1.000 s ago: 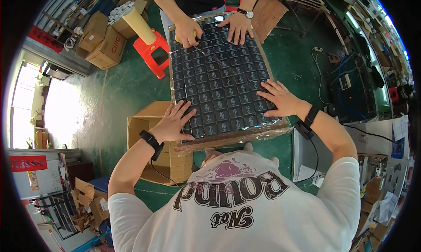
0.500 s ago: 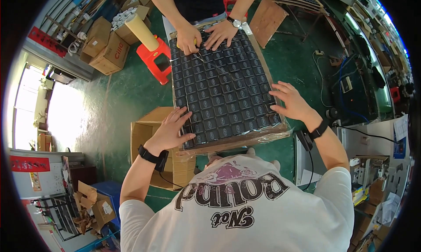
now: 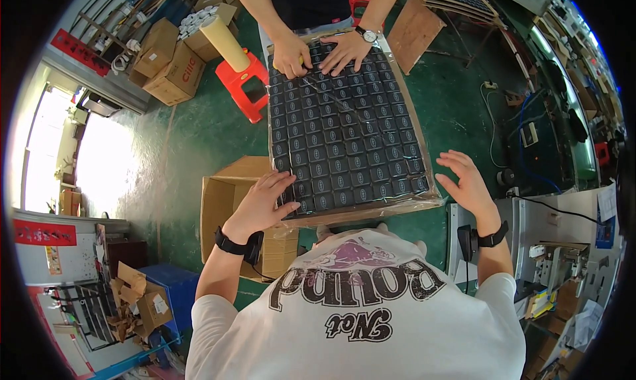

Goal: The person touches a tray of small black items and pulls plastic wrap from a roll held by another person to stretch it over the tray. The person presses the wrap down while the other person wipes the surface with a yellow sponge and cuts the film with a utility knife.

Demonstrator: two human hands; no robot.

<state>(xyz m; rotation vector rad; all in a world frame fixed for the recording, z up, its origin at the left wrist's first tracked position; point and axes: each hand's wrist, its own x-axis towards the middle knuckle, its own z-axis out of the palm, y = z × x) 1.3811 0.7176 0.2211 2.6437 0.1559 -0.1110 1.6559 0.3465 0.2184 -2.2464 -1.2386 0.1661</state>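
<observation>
A cardboard tray [image 3: 265,222] holds rows of small black square pieces [image 3: 341,165] beneath clear plastic film. My left hand [image 3: 264,200] rests with spread fingers on the film at the near left corner. Off the near right corner, my right hand [image 3: 467,185] hovers with fingers apart, touching nothing I can see. Across the tray, a co-worker's hand [image 3: 290,55] is closed round a small yellow tool, mostly hidden, over the far left of the film. Their other hand [image 3: 346,51], below a wristwatch, lies flat on the film beside it.
An open cardboard box [image 3: 215,208] stands on the floor left of the tray. Beyond it is a red stool [image 3: 255,89] bearing a cream-coloured roll [image 3: 225,44]. Several cartons [image 3: 175,75] are at the far left; a grey bench [image 3: 540,214] stands to the right.
My right hand has lifted off the tray's right edge and moved right. My left hand stays at the near left corner. The co-worker's hands remain at the far end.
</observation>
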